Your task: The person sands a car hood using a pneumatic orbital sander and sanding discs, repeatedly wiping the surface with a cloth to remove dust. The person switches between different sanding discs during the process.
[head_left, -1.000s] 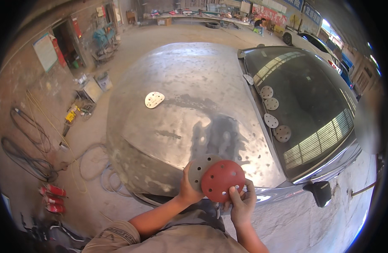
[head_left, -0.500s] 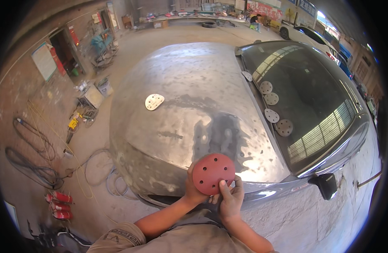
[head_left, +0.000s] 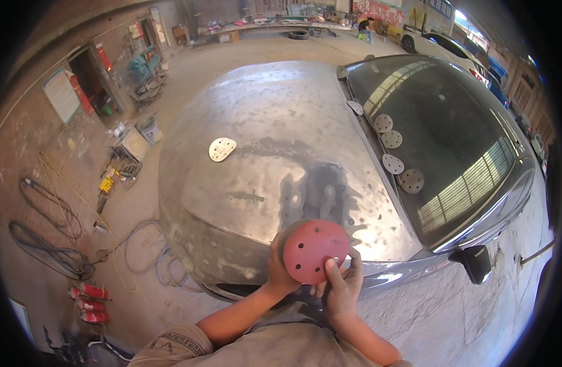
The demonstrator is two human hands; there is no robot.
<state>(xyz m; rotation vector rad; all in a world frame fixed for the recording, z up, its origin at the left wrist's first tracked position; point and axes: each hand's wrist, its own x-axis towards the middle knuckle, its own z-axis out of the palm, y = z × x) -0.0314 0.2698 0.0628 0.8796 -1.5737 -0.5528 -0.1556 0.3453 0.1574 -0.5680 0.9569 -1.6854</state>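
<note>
A patchy car hood (head_left: 256, 113) spreads out ahead; before it, the right hand (head_left: 344, 284) pinches the perforated red disc (head_left: 314, 251) near its lower-right rim. The left hand (head_left: 279, 269) backs its left side, grip hidden. Keeping the disc flat and uncreased seems best.

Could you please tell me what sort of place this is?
Probably an auto body workshop: a car hood with a patchy surface, a red perforated disc, and a white car farther back.
</note>
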